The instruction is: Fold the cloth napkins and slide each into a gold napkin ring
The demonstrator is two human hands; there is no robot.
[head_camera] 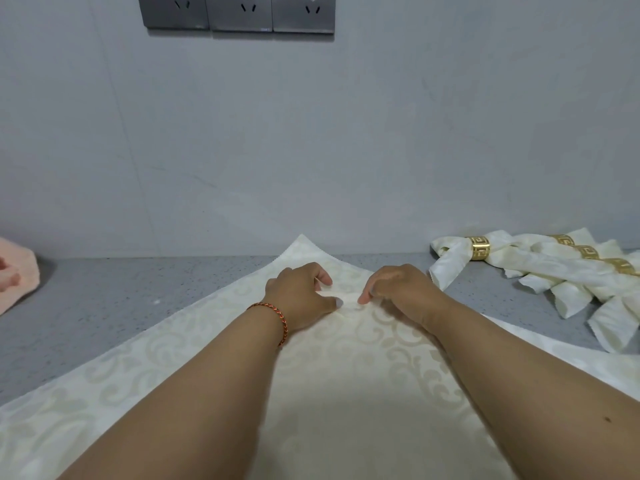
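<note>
Cream napkin [346,393] with a pale scroll pattern lies spread flat on the grey speckled table [121,299], one pinked corner pointing at the wall. My left hand [299,294] and right hand [398,289] sit side by side near that far corner, fingers curled, each pinching a small ridge of the cloth. A red braided bracelet [277,320] circles my left wrist. To the right lie finished napkins [568,282], rolled, in gold rings [479,248]. Pink cloth [15,275] at the left edge. Grey wall carries three sockets [239,12].
</note>
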